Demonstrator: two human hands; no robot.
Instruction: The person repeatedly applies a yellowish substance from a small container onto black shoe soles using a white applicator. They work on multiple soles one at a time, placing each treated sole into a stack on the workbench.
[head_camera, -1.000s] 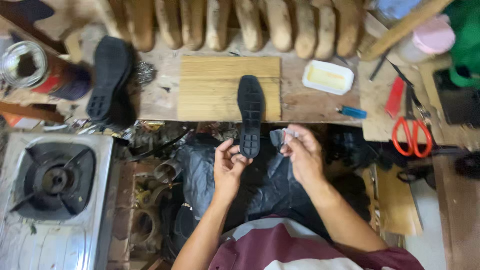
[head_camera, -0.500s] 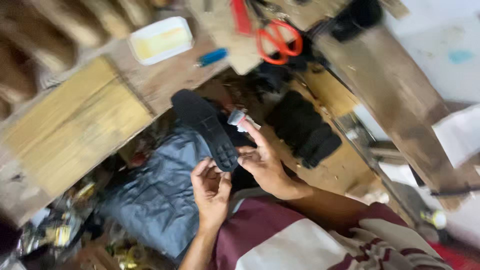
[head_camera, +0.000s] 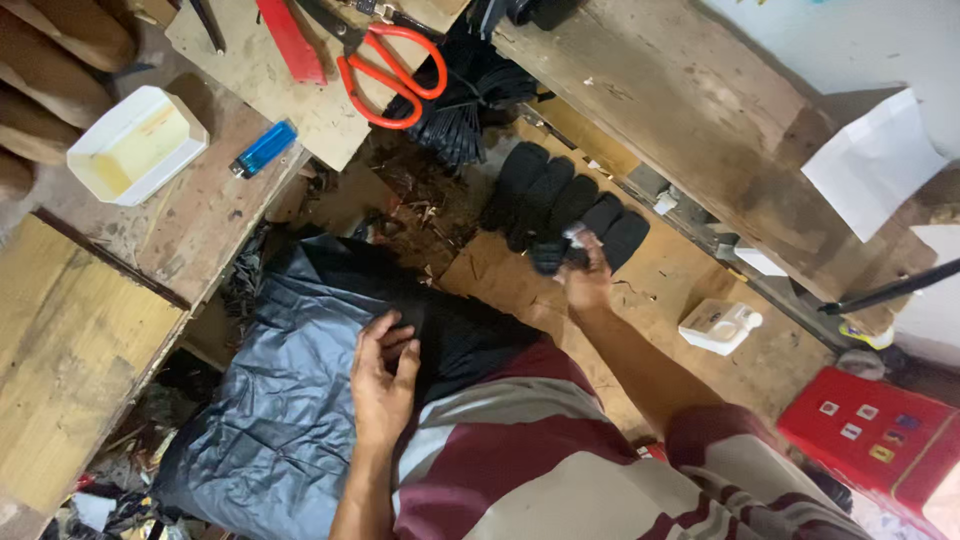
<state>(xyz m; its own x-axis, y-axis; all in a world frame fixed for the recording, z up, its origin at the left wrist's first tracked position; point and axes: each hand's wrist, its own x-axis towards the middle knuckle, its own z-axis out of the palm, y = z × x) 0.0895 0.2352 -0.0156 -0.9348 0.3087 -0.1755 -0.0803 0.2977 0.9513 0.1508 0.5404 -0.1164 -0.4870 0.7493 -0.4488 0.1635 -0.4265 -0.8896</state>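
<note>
A grey-black plastic sheet (head_camera: 270, 400) covers my lap, and a black shoe sole (head_camera: 470, 335) lies across it. My left hand (head_camera: 385, 378) rests on the near end of that sole, with its fingers curled at the edge. My right hand (head_camera: 587, 282) is stretched out to a row of several black soles (head_camera: 560, 205) leaning on the cardboard floor. It touches the row while pinching a small pale piece (head_camera: 574, 236) between its fingertips.
On the wooden bench lie orange-handled scissors (head_camera: 392, 68), a blue lighter (head_camera: 264, 148) and a white tray (head_camera: 132, 146) of yellowish paste. A white plastic bottle (head_camera: 716, 326) and a red box (head_camera: 880, 435) sit on the floor at right. A wooden beam (head_camera: 680, 110) runs behind the soles.
The view swung right and down. My right hand left the sole and reached out to the row of soles. The sole now lies on my lap under my left hand.
</note>
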